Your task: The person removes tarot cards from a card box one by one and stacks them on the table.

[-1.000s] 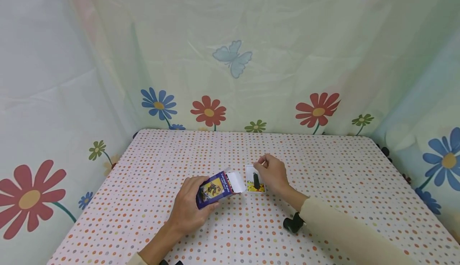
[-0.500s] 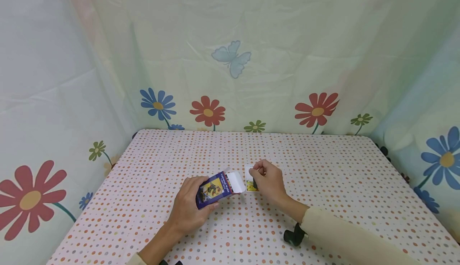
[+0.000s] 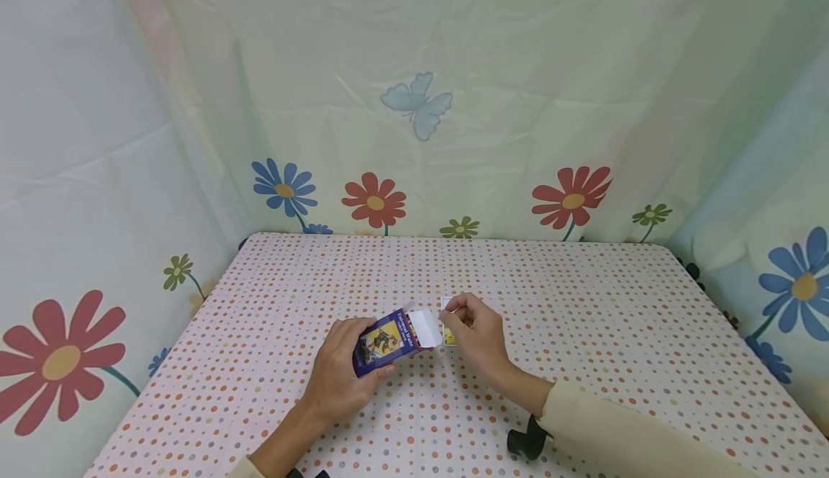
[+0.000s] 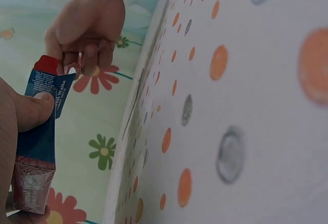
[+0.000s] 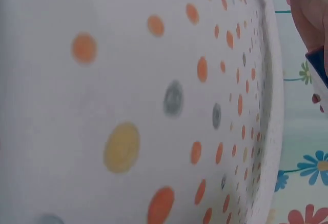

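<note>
My left hand (image 3: 340, 377) grips a dark blue card box (image 3: 383, 343), tilted above the table, with a yellow picture and the words "Universal Waite" on its front. The box's white end flap (image 3: 425, 329) stands open toward the right, and red shows at its mouth in the left wrist view. My right hand (image 3: 478, 330) is beside the flap with loosely curled fingers; nothing is seen between them. Whether a fingertip touches the flap is unclear. Under that hand lies a picture card (image 3: 449, 336), mostly hidden, showing a white border and a yellow patch.
A white tablecloth (image 3: 363, 269) with coloured dots covers the table. Curtains with flowers and butterflies (image 3: 417, 106) rise behind it and at both sides. A black device (image 3: 527, 440) is on the right wrist.
My right hand has come left across the card to the box flap, covering more of the card. My left hand and the box stay almost still.
</note>
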